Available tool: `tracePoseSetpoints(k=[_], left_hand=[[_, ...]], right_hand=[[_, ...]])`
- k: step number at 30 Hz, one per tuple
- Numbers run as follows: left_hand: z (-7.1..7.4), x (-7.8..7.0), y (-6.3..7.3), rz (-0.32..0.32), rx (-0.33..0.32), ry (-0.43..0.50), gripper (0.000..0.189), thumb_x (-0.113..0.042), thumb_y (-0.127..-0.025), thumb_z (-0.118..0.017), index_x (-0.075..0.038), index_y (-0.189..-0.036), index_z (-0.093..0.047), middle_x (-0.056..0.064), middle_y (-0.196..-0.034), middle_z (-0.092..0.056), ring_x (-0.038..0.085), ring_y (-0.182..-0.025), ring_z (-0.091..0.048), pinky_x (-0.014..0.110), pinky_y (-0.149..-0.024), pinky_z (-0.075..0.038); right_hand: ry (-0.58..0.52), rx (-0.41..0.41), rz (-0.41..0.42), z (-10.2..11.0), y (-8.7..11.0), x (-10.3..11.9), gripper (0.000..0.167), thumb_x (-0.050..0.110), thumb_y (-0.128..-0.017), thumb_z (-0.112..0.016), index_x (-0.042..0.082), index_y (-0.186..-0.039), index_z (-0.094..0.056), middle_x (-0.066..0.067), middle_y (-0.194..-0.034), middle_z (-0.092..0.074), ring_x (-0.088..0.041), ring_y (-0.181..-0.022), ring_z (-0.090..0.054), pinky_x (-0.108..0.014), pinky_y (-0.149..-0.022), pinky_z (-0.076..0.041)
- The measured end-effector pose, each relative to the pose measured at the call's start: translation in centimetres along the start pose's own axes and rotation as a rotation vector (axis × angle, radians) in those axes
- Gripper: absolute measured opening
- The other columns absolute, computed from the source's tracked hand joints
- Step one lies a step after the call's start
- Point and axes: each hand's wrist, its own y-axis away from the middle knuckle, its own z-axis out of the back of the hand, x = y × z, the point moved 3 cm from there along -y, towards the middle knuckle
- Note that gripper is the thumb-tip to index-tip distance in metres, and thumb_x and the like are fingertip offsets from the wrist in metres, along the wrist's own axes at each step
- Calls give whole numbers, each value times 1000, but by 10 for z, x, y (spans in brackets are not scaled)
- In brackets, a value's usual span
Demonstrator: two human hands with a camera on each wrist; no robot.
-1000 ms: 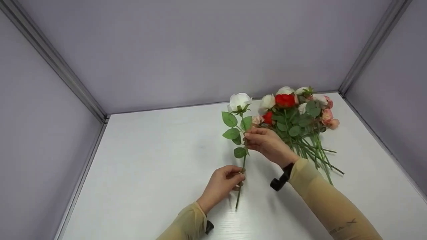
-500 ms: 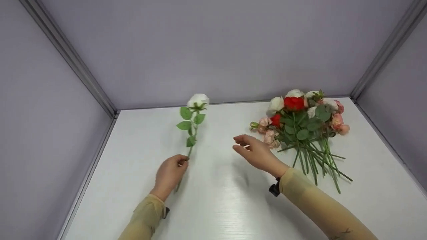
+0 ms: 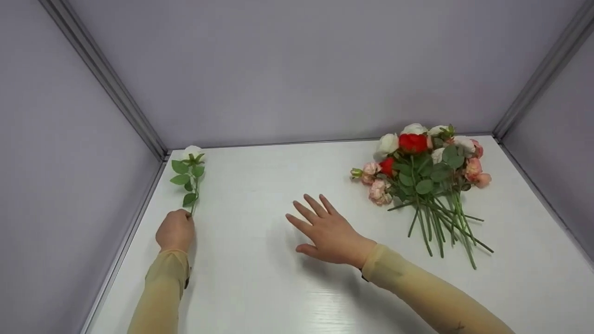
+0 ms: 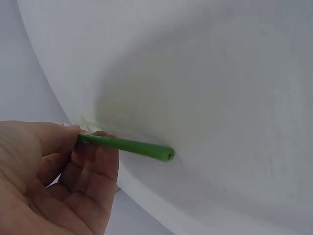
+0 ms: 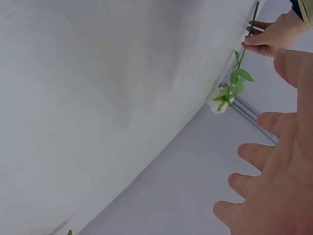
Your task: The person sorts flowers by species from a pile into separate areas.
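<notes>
At the table's left side, my left hand pinches the stem of a white artificial rose, whose bloom points to the far left corner. In the left wrist view the cut end of the green stem sticks out past the thumb and fingers. My right hand hovers over the middle of the table with its fingers spread, holding nothing. The right wrist view shows the same white rose in the left hand, beyond my spread right fingers.
A pile of artificial flowers, red, white and pink, lies at the right of the white table, stems toward me. Grey panels with metal corner posts enclose the table at the back and both sides.
The left hand has carried the white rose from beside the pile to the far left. My right hand has let go of its stem, moved left and spread its fingers.
</notes>
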Motion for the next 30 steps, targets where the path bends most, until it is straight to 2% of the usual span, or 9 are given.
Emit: tracePoseSetpoints(k=[6,12,15,19,22,25,27,30], left_hand=[[-8,0,-8,-4,-41,15,25,-5,-101,-53,10,-112,-70,29,-108,-70,47,-101,-67,58,-79,-55],[-10,1,-7,14,-27,36,27,-7,-102,-52,10,-116,-68,30,-109,-67,48,-103,-65,58,-82,-54],[-10,3,-5,32,-16,56,31,-10,-103,-53,11,-122,-65,32,-112,-64,49,-104,-63,59,-83,-53],[-9,0,-2,44,-47,87,48,-16,-103,-57,13,-140,-50,38,-130,-50,56,-115,-55,64,-88,-49],[-8,-11,-1,-23,-116,82,62,-20,-101,-62,11,-150,-38,39,-143,-39,58,-125,-44,67,-96,-44],[-10,-34,2,-149,-162,54,69,-21,-100,-66,10,-153,-34,39,-150,-33,57,-134,-36,67,-105,-37],[-15,-55,6,-229,-149,35,71,-23,-100,-67,8,-154,-33,37,-154,-30,55,-139,-31,65,-112,-31],[-26,-91,19,-340,-88,18,72,-28,-100,-66,4,-156,-33,32,-159,-27,50,-146,-25,61,-119,-21]], right_hand=[[14,33,-9,-9,0,1,74,60,-102,-50,22,-163,-30,-11,-168,-23,-35,-156,-9,-57,-124,-7],[-22,62,-37,-13,7,-3,74,60,-102,-51,22,-163,-30,-11,-168,-23,-35,-156,-8,-57,-124,-7],[-42,70,-56,-13,12,-8,73,59,-103,-50,22,-163,-30,-10,-168,-24,-35,-156,-8,-56,-124,-8],[-70,55,-94,-9,22,-20,70,57,-104,-49,22,-163,-32,-10,-167,-27,-35,-156,-10,-56,-124,-10],[-99,8,-138,-2,33,-35,66,53,-105,-51,18,-160,-39,-11,-163,-35,-37,-154,-19,-57,-123,-14],[-139,-55,-210,4,47,-54,57,46,-105,-56,14,-152,-51,-13,-155,-47,-38,-149,-31,-58,-121,-20],[-163,-100,-265,8,57,-68,50,41,-104,-60,11,-144,-60,-13,-146,-56,-38,-143,-40,-58,-119,-26],[-194,-153,-356,13,72,-91,35,30,-103,-65,8,-129,-70,-12,-130,-67,-36,-129,-53,-57,-110,-40]])
